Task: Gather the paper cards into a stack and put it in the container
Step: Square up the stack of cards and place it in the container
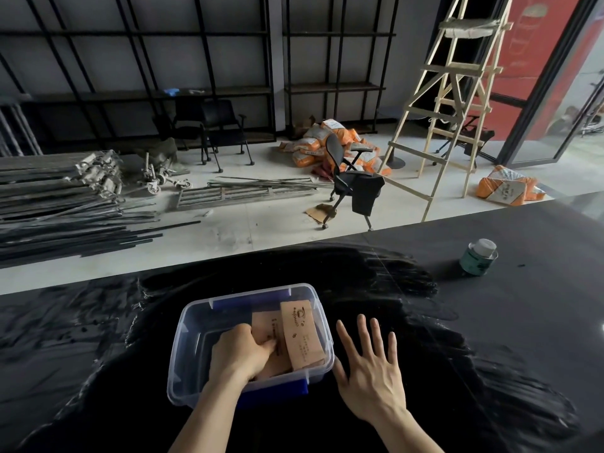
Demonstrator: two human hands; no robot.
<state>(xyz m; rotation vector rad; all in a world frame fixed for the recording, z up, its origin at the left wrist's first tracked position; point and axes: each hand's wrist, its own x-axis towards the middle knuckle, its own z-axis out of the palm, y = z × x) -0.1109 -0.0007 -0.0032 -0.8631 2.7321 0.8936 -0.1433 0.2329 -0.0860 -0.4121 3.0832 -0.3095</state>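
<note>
A clear plastic container (192, 325) with blue latches sits on the black table in front of me. Inside it lie brown paper cards (302, 335) with printed text, leaning toward the right wall. My left hand (240, 353) is down inside the container, fingers closed on the left edge of the cards. My right hand (369, 364) rests flat on the table just right of the container, fingers spread, holding nothing.
A small green and white can (478, 258) stands on the table at the far right. Beyond the table edge the floor holds metal bars, office chairs, orange sacks and a wooden ladder (457, 93).
</note>
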